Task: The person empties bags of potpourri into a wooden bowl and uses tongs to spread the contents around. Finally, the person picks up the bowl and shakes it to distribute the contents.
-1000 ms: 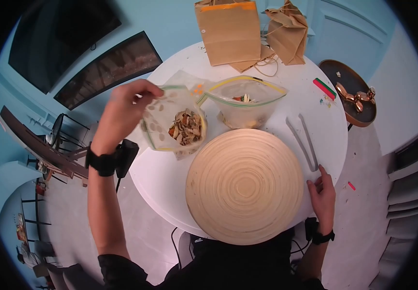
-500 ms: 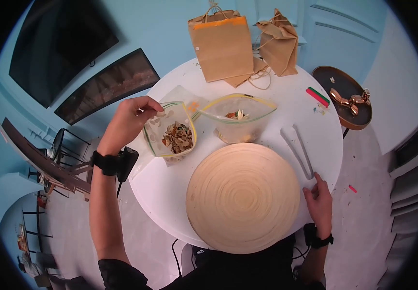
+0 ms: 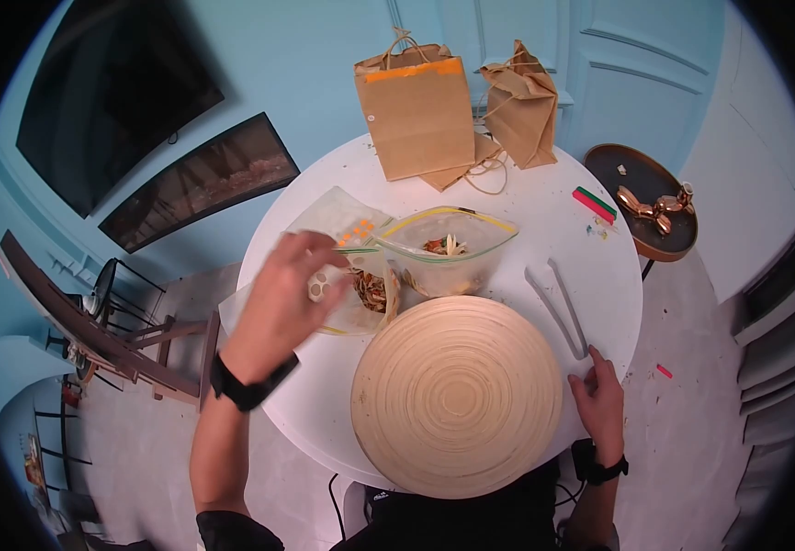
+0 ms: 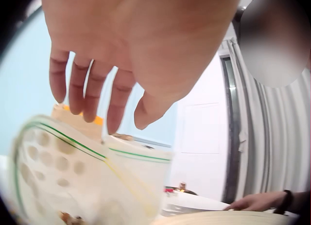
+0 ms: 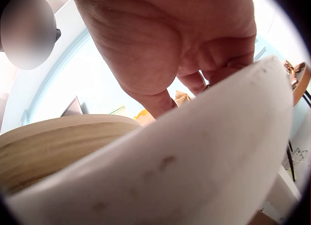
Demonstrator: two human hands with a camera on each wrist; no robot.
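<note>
My left hand [image 3: 282, 298] is over the left zip bag [image 3: 347, 298], which holds dried brown pieces. In the left wrist view its fingers [image 4: 97, 91] hang apart above the bag's green-edged mouth [image 4: 73, 142], gripping nothing. Beside it stands a second zip bag [image 3: 448, 262] with its mouth wide. My right hand [image 3: 599, 404] rests at the table's right edge, fingertips by the closed end of the metal tongs [image 3: 558, 312]. A round ridged wooden board [image 3: 457, 395] lies between the hands, overhanging the near edge.
Paper bags [image 3: 420, 119] stand at the back of the white table [image 3: 324, 441]. A flat bag with orange marks [image 3: 338, 220] lies at the back left, red and green sticks [image 3: 595, 204] at the right. A side table [image 3: 641, 174] bears a copper balloon-dog figure [image 3: 654, 209].
My left hand has let go of the left bag's rim and moved right and nearer, over the bag. The right hand stays by the tongs. The head view has shifted slightly.
</note>
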